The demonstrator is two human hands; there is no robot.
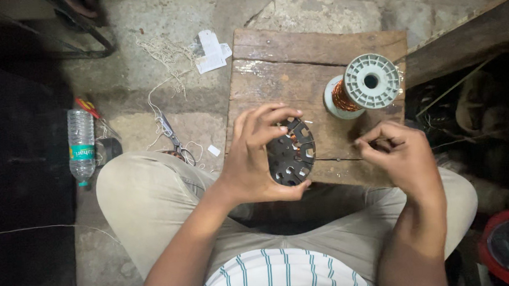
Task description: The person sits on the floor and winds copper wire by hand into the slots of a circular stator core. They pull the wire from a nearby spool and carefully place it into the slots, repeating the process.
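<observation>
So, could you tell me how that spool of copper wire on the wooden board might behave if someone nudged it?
The spool lies on its side on the wooden board, so its round flanges would probably let it roll. It looks well filled with copper winding, so it is likely heavy for its size. The pale ribbed flange seems stiff plastic, unlikely to flex.

Rough, worn wooden desk (pixel 296 58); dark matt metal stator core (pixel 291 152); pale plastic spool (pixel 368 83) wound with glossy copper wire (pixel 341 98); clear plastic bottle (pixel 81 145) at left.

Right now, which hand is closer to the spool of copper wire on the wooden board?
Right. The right hand sits just below the spool of copper wire, apart from it; the left hand is farther left, gripping the slotted metal core.
</observation>
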